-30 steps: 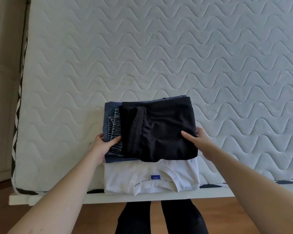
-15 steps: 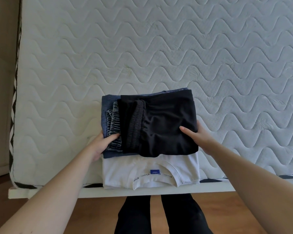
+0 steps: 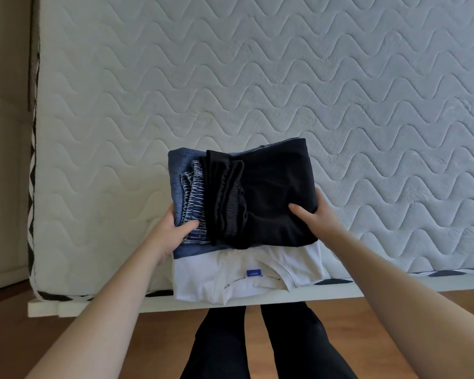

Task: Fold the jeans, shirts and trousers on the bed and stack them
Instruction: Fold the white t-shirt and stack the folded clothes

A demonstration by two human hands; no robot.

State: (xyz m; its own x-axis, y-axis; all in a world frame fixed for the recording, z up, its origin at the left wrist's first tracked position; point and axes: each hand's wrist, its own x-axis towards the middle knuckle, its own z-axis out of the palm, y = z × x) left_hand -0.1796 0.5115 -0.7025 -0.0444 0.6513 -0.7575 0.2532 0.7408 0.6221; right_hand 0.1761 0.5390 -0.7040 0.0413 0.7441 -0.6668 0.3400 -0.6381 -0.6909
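both forearms reached forward from the bottom corners of the view toward the stack at the near edge of the mattress (image 3: pixel 257 77). the left hand (image 3: pixel 170 232) gripped the left side of the folded jeans (image 3: pixel 179 184), its thumb lying on top of the pale elastic waistband while the fingers went out of sight beneath the denim. the right hand (image 3: pixel 316 214) clasped the right edge of the folded black trousers (image 3: pixel 274 198), thumb pressed flat on the cloth and the fingers hidden behind and under the pile. the trousers lay on top of the jeans, and both overlapped the far part of a folded white shirt (image 3: pixel 230 277) that reached to the white bed frame (image 3: pixel 394 288). whether the upper two garments rested on the shirt or were held just above it could not be told. the person's dark-clad legs (image 3: pixel 257 343) stood on the wooden floor (image 3: pixel 435 305), cut off at the bottom edge.
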